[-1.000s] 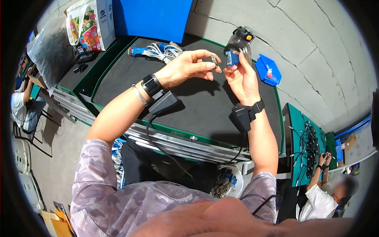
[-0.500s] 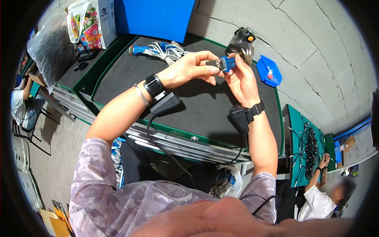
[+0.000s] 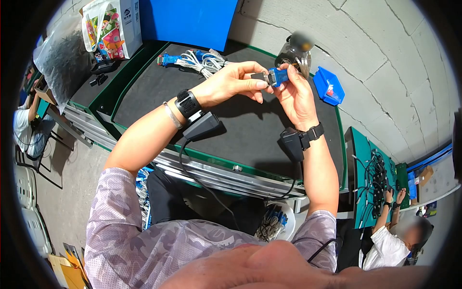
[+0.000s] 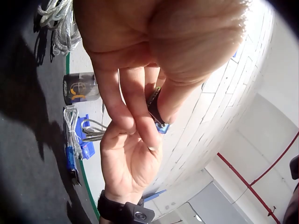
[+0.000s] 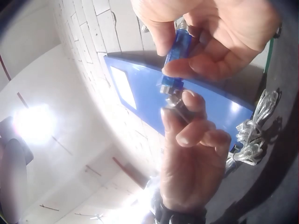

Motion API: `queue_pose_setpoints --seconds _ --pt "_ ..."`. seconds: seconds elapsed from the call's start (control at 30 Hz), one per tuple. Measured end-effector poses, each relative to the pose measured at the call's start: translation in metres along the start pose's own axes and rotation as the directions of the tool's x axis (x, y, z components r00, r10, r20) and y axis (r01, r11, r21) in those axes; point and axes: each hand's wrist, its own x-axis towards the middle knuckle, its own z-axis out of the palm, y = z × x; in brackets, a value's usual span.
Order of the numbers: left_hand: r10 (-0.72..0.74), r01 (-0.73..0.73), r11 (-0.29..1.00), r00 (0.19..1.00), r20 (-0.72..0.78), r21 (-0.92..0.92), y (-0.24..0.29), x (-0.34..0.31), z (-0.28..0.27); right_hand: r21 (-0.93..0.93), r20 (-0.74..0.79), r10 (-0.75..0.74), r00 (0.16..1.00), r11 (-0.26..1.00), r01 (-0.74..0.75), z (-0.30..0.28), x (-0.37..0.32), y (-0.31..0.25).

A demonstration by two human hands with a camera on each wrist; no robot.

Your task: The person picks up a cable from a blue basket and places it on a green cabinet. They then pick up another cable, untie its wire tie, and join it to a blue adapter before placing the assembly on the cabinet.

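Observation:
Above the table, my left hand (image 3: pixel 233 83) pinches a small dark connector piece (image 3: pixel 260 76) between thumb and fingers. My right hand (image 3: pixel 299 98) grips the translucent blue connector (image 3: pixel 279 76) of a cable. The two pieces face each other end to end, metal ends right at one another. In the right wrist view, the blue connector (image 5: pixel 176 53) points down at the dark piece (image 5: pixel 181 112) in my left fingers. Seen from the left wrist, my left fingers largely hide both pieces.
A bundle of silvery cables (image 3: pixel 206 62) with blue connectors lies at the table's back left. Behind my right hand stands a dark bottle (image 3: pixel 288 52), with a blue bin (image 3: pixel 328 85) to its right. A blue panel (image 3: pixel 185 21) and shopping bag (image 3: pixel 127 29) stand behind.
One second ago the pieces were apart; my hands have since brought them end to end, with the blue connector turned toward the dark piece. Over the last half second my hands have barely moved.

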Motion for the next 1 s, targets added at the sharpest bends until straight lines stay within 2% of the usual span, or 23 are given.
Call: queue_pose_setpoints --seconds 0.4,0.47,0.67,0.8,0.87,1.0 --pt "0.003 -0.003 1.0 1.0 -0.006 0.022 0.001 -0.001 0.001 -0.019 -0.017 -0.029 0.999 0.999 0.028 -0.005 0.002 0.001" --pt "-0.002 0.002 0.999 1.0 -0.009 0.032 0.002 -0.001 0.0 -0.107 -0.01 -0.086 0.996 0.991 0.084 -0.001 0.001 0.0" --pt "-0.012 0.013 0.998 0.999 -0.031 0.056 -0.003 0.001 -0.003 -0.21 -0.049 -0.162 0.986 0.967 0.148 0.006 -0.001 0.001" --pt "-0.04 0.047 0.994 0.997 -0.07 0.102 -0.002 0.0 -0.002 -0.278 -0.031 -0.187 0.982 0.945 0.171 0.006 0.0 0.003" --pt "-0.056 0.065 0.988 0.996 -0.065 0.141 -0.003 0.0 -0.002 -0.368 -0.013 -0.219 0.976 0.908 0.198 0.006 0.0 0.004" --pt "-0.046 0.053 0.99 0.997 -0.06 0.128 -0.008 0.001 -0.005 -0.395 -0.024 -0.214 0.976 0.899 0.187 0.009 -0.001 0.005"
